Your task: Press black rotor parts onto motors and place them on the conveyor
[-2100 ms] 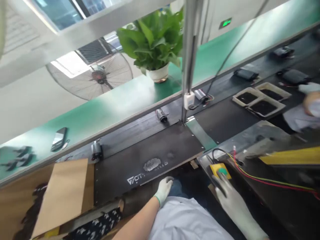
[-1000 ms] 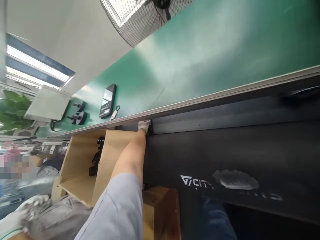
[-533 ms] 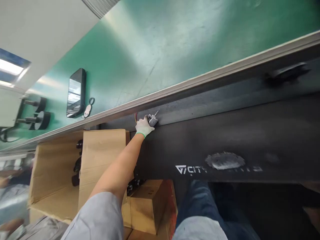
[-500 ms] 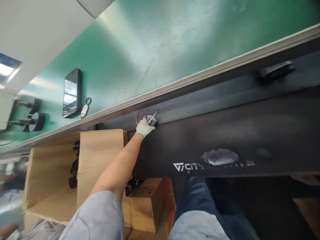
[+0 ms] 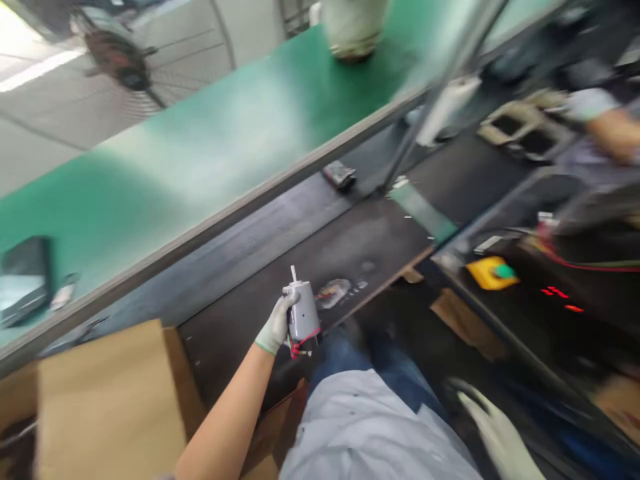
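Phone [image 5: 23, 280]: a dark phone lies flat on the green shelf [image 5: 200, 153], far to the left. A small pale tag lies just beside it.

Box [image 5: 110, 400]: a brown cardboard box sits low on the left, under the shelf and next to the dark bench [image 5: 280, 267].

Left hand [image 5: 275, 325]: it wears a white glove. The arm is bare. The fingers are wrapped around a small gray motor [image 5: 301, 317] and grip it tight.

Motor: it is held up in the air, just above the near edge of the bench and above the person's lap. It stands almost upright. A thin metal pin sticks out of the top. Red wire shows at the bottom.

Bench: it is dark and long. A pale worn spot is on it, just to the right of the motor.

Second motor [image 5: 340, 175]: another small dark part lies farther back on the black strip, near a metal pole.

Yellow box [image 5: 489, 273]: a yellow box with a green button on top sits to the right, well apart from the motor. Red lights glow near it.

Right hand [image 5: 493, 427]: it also wears a white glove. It is low on the right, blurry, with the fingers spread and nothing in it.

Other person [image 5: 607, 127]: an arm of someone else shows at the far right, near pale trays [image 5: 525, 127].
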Demonstrator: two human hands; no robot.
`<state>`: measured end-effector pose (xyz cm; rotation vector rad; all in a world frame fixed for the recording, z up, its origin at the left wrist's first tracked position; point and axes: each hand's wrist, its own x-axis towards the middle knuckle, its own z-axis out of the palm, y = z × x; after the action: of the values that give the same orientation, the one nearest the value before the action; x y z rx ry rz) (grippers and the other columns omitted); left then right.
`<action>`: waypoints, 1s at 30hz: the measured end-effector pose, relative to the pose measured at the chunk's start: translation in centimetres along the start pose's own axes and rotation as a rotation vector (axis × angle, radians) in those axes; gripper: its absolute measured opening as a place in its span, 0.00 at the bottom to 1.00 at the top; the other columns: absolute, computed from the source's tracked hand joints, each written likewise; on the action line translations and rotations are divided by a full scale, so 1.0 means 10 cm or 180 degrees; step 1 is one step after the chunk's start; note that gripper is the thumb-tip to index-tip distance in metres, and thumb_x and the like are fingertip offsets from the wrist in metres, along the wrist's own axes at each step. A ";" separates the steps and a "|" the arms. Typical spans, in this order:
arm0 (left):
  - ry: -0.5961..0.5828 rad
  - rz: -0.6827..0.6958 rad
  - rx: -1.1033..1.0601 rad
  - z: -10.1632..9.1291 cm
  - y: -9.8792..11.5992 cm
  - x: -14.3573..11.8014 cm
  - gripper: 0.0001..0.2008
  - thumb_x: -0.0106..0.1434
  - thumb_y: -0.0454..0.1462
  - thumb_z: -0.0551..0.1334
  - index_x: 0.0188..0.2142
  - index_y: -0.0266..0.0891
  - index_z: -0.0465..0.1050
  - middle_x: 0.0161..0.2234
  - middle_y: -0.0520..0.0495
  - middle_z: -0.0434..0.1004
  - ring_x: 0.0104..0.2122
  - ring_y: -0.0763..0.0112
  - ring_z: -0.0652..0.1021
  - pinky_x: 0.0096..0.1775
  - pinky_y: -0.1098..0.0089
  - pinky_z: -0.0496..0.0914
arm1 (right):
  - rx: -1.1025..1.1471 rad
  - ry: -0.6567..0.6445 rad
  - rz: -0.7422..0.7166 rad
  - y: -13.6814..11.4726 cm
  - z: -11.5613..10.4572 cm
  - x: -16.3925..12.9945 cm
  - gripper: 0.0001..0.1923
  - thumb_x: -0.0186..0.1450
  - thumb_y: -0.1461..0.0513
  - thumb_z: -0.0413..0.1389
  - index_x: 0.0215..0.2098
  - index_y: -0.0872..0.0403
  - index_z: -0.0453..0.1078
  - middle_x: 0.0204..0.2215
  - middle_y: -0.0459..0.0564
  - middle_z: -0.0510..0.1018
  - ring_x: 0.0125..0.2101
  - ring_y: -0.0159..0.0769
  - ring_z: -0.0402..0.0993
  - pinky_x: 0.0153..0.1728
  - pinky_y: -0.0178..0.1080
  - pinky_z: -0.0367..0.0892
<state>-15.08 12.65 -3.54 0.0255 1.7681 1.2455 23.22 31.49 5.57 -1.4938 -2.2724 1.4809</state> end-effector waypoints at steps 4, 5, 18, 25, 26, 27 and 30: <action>-0.1699 -0.0307 -0.1155 1.58 0.25 -0.53 0.31 0.61 0.57 0.65 0.56 0.42 0.78 0.44 0.38 0.86 0.41 0.49 0.85 0.46 0.52 0.80 | 0.1505 -0.0021 -0.0107 -0.13 -0.63 0.28 0.27 0.75 0.43 0.54 0.60 0.50 0.76 0.58 0.60 0.80 0.58 0.51 0.79 0.62 0.56 0.74; -0.2066 -0.0296 -0.1224 1.95 0.35 -0.66 0.29 0.61 0.54 0.66 0.57 0.43 0.77 0.45 0.38 0.86 0.41 0.48 0.85 0.46 0.52 0.80 | 0.1787 -0.0092 -0.0245 -0.20 -0.81 0.38 0.25 0.75 0.46 0.56 0.63 0.49 0.74 0.61 0.58 0.78 0.62 0.49 0.76 0.67 0.54 0.69; -0.2948 0.0285 0.0084 5.00 0.75 -1.54 0.29 0.61 0.48 0.72 0.58 0.37 0.77 0.53 0.41 0.83 0.47 0.54 0.80 0.49 0.63 0.75 | 0.3570 0.0365 -0.0657 0.86 -2.88 0.41 0.21 0.64 0.46 0.69 0.39 0.57 0.84 0.32 0.53 0.85 0.32 0.41 0.80 0.40 0.41 0.75; -0.2601 0.0194 0.1215 5.39 0.65 -1.38 0.30 0.63 0.52 0.69 0.59 0.38 0.78 0.58 0.39 0.81 0.57 0.43 0.78 0.59 0.55 0.74 | 0.3284 0.1068 -0.0587 1.77 -3.06 0.33 0.22 0.68 0.47 0.64 0.53 0.51 0.82 0.51 0.52 0.85 0.53 0.47 0.80 0.60 0.48 0.72; -0.2503 0.0206 0.1392 5.36 0.64 -1.34 0.31 0.62 0.54 0.69 0.59 0.38 0.79 0.59 0.39 0.81 0.59 0.42 0.77 0.61 0.53 0.73 | 0.3097 0.1303 -0.0370 2.02 -3.08 0.26 0.22 0.68 0.48 0.64 0.53 0.51 0.81 0.53 0.52 0.84 0.55 0.47 0.79 0.62 0.49 0.70; -0.2375 0.0229 0.1557 5.32 0.64 -1.29 0.32 0.61 0.56 0.70 0.58 0.39 0.80 0.59 0.39 0.81 0.60 0.40 0.77 0.62 0.52 0.73 | 0.2892 0.1563 -0.0077 2.29 -3.12 0.17 0.22 0.67 0.48 0.63 0.53 0.52 0.81 0.53 0.54 0.84 0.56 0.48 0.79 0.63 0.51 0.70; -0.1913 0.0375 0.1941 5.23 0.61 -1.16 0.34 0.53 0.62 0.70 0.50 0.43 0.85 0.57 0.41 0.84 0.63 0.34 0.75 0.64 0.46 0.72 | 0.2426 0.2300 0.0775 3.13 -3.31 -0.16 0.25 0.66 0.47 0.61 0.51 0.55 0.82 0.52 0.59 0.84 0.54 0.52 0.80 0.63 0.56 0.70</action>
<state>24.57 47.75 6.57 0.7810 1.5453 0.6296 61.90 55.25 1.52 -1.6642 -0.9968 1.3036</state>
